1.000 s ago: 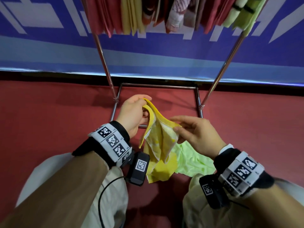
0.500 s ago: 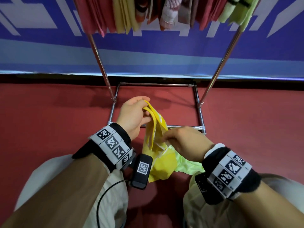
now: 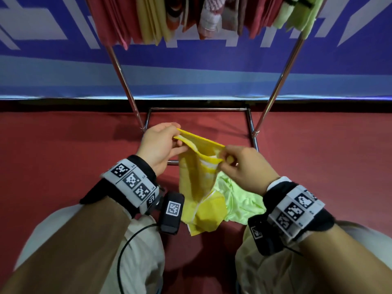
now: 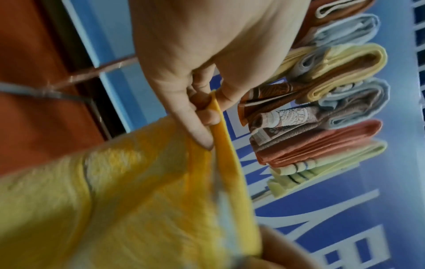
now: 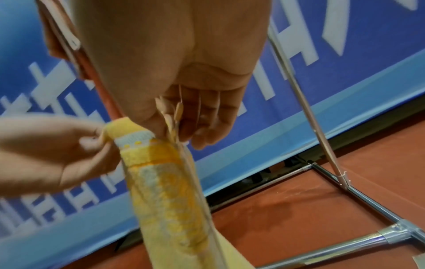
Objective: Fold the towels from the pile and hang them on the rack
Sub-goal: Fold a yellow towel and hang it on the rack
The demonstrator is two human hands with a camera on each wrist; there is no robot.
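Yellow terry towel with a white band (image 3: 197, 179) hangs between the two hands, its top edge stretched from one to the other above the red surface (image 3: 63, 158). The left hand (image 3: 159, 145) pinches one upper corner, thumb and fingers (image 4: 203, 116) closed on the hem. The right hand (image 3: 246, 166) pinches the other corner, fingers (image 5: 207, 112) curled down by the cloth. In the head view the towel's lower end partly covers a crumpled pale green towel (image 3: 241, 200) lying on the red surface below the right hand. Beyond the hands stands a chrome tube rack (image 3: 125, 81), its rectangular base on that surface. Folded towels in red, yellow, brown and light green (image 3: 152, 18) hang from its top, before a blue and white banner (image 3: 191, 66).
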